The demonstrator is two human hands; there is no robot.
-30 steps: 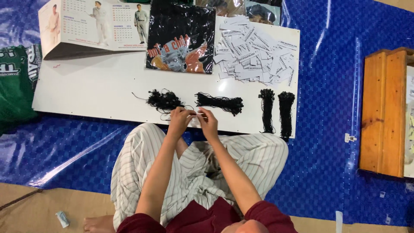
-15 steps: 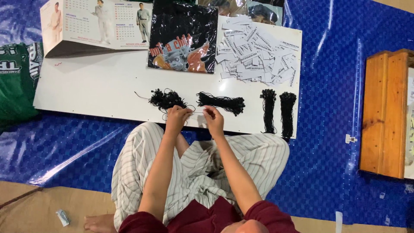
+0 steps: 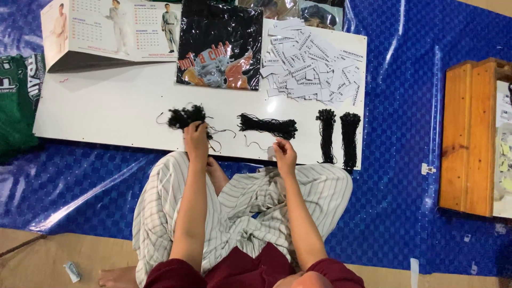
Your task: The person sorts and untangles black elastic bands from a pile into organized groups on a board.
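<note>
A green shirt (image 3: 18, 101) lies on the blue tarp (image 3: 405, 160) past the left edge of the white board (image 3: 106, 112). At the board's far left corner a calendar (image 3: 112, 32) lies partly over the edge. Right of it, along the far edge, sits a black printed bag (image 3: 221, 45).

Near the front edge, left of the middle, is a tangled clump of black strings (image 3: 184, 114). The left hand (image 3: 196, 140) reaches into it, fingers closed in a pinch on the strings at the clump's near side. Loose strands trail from the clump toward the front edge.

Just right of that, a flat bundle of black strings (image 3: 268, 126) lies crosswise on the board. The right hand (image 3: 284, 153) sits at the front edge below this bundle, fingers curled together on a small white tag (image 3: 271, 152); a thin strand runs from it up across the board.

A heap of white paper tags (image 3: 314, 66) fills the far right corner. Below it, near the right edge, two straight bundles of black strings (image 3: 326, 136) (image 3: 350, 140) lie side by side, reaching the front edge.

The person sits cross-legged in striped trousers (image 3: 245, 202) against the front edge. A wooden box (image 3: 472, 138) stands on the tarp well off the board's right edge.
</note>
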